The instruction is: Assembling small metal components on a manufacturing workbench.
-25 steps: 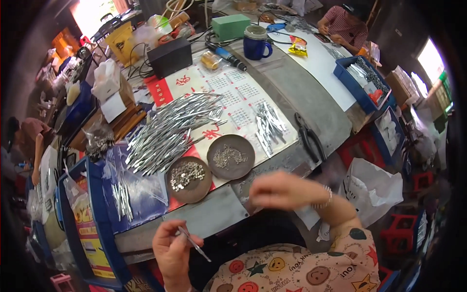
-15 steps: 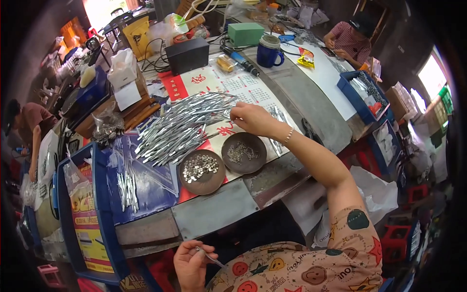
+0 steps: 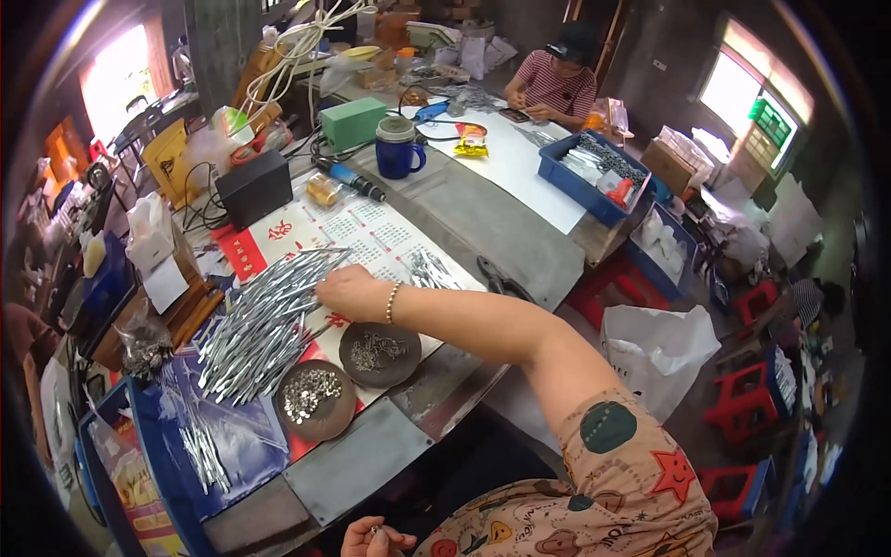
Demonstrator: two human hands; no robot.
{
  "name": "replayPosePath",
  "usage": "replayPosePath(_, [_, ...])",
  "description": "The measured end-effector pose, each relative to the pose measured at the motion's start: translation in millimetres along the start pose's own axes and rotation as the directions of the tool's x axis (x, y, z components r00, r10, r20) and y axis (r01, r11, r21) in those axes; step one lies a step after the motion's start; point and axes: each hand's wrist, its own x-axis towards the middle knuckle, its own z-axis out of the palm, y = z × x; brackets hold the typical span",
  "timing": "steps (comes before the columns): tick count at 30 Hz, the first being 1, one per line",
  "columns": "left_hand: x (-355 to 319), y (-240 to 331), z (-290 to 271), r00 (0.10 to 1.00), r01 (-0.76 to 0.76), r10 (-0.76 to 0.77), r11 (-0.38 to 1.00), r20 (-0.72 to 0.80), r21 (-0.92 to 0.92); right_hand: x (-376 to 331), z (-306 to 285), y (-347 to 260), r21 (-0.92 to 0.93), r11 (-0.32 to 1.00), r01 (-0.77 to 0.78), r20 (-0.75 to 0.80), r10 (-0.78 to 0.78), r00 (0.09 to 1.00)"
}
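1. Tabletop [image 3: 529, 237]: grey, cluttered.
2. Pile of metal strips [image 3: 260, 325]: on the tabletop, beyond the dishes.
3. Left dish [image 3: 336, 420]: holds silvery discs [image 3: 311, 392]; right dish [image 3: 390, 377] adjoins.
4. Right hand [image 3: 351, 292]: at the pile's right edge; fingertips obscured, grip cannot be determined.
5. Left hand [image 3: 376, 540]: partly out of view, fingers curled; cannot tell whether grip holds anything.

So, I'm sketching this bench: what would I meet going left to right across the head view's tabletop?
Small strip bundle, bowl of shiny discs, bowl of tiny bits, second strip bundle, pliers, blue parts bin.

The right grip [image 3: 349, 292] has reached forward to the heap of metal strips [image 3: 260, 325].
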Motion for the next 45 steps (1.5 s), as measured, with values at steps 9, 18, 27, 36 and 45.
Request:
replayPosePath(9, [4.1, -3.9, 0.4, 0.997, -0.069, 0.073, 0.979, -0.012, 0.190, -55.0, -74.7, 18.2, 0.266, 0.959, -0.096, -0.157, 0.141, 0.977])
replayPosePath(18, [28.6, -3.1, 6.6, 0.999, -0.024, 0.013, 0.974, 0.052, 0.226, -162.6, -128.5, -87.9, 0.903, -0.064, -0.424, 0.429, 0.112, 0.896])
replayPosePath(27, [25.1, -21.5, -0.1, 0.968, -0.219, 0.193, 0.963, 0.161, 0.160, -180.0, -77.0, -187.0, 0.949, -0.096, -0.299, 0.307, 0.080, 0.948])
replayPosePath(36, [6.8, -15.7, -8.8, 0.973, -0.223, 0.216, 0.971, 0.079, 0.084, -175.0, -61.6, -218.5, 0.992, 0.083, -0.096, 0.087, 0.103, 0.991])
replayPosePath(45, [6.0, -27.7, -16.1, 0.963, -0.263, 0.255, 0.959, 0.083, 0.107, -176.2, -80.2, -221.1, 0.961, 0.273, -0.051, 0.057, -0.013, 0.998])
